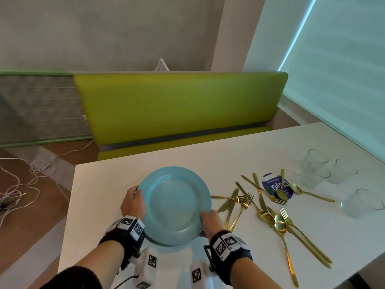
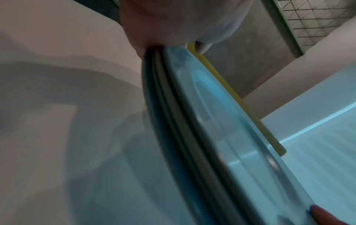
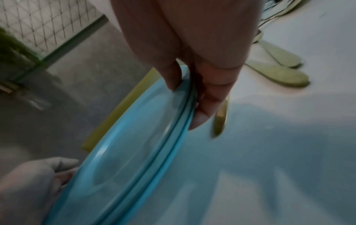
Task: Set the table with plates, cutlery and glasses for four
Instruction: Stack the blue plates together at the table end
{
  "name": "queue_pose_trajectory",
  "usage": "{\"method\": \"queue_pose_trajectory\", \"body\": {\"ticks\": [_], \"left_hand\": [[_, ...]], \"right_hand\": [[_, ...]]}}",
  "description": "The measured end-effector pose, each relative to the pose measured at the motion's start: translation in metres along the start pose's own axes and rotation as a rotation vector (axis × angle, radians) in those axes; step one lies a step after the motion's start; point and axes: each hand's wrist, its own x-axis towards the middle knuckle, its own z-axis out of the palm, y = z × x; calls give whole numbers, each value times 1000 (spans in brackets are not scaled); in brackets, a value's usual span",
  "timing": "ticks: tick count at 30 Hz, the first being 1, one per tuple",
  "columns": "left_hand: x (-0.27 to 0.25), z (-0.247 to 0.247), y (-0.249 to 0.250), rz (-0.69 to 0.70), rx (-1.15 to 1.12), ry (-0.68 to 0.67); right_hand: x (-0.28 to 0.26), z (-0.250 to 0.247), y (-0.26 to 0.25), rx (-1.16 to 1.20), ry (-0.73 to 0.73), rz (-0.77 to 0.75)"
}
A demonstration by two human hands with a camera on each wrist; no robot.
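Both hands hold a stack of light blue plates (image 1: 174, 203) above the near left part of the white table (image 1: 260, 147); the wrist views show several rims layered together, though how many plates there are cannot be told; the left hand (image 1: 133, 202) takes the stack at its left rim, its grip pinching the edges with the thumb on the top plate and the fingers (image 2: 146, 27) curled beneath; the right hand (image 1: 211, 221) takes the near right rim in the same manner, its grip pressed together on the stack with the thumb (image 3: 171, 74) on the upper face and the fingers wrapped under the edges; the stack sits tilted in the head view, and a shadow lies on the table beneath it; to the right of the plates a loose scatter of gold cutlery (image 1: 268, 207) lies on the table, forks, knives and spoons crossing one another at many angles; some of it lies over a round dark blue sticker or coaster (image 1: 270, 182) with white lettering; further right, near the far right edge of the table, stand four clear glasses (image 1: 318, 167), three close together and one apart, nearer the camera; behind the table runs a green padded bench (image 1: 177, 105) against a grey wall; white cables (image 1: 25, 184) trail across the floor at the left; both wrists wear black bands carrying square printed markers.
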Motion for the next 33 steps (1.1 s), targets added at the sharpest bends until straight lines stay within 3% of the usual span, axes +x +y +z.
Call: {"method": "queue_pose_trajectory", "body": {"ticks": [8,16,25,33], "left_hand": [[24,-38,-37,-110,82,41],[43,-50,-56,-151,78,93],[70,-68,-48,-201,428,106],[93,-96,-41,-184,475,137]], "right_hand": [[51,55,42,-178,-116,37],[15,64,4,-314,-115,-7],[16,70,-28,-517,-88,-145],[33,96,-56,-260,-202,-157]]}}
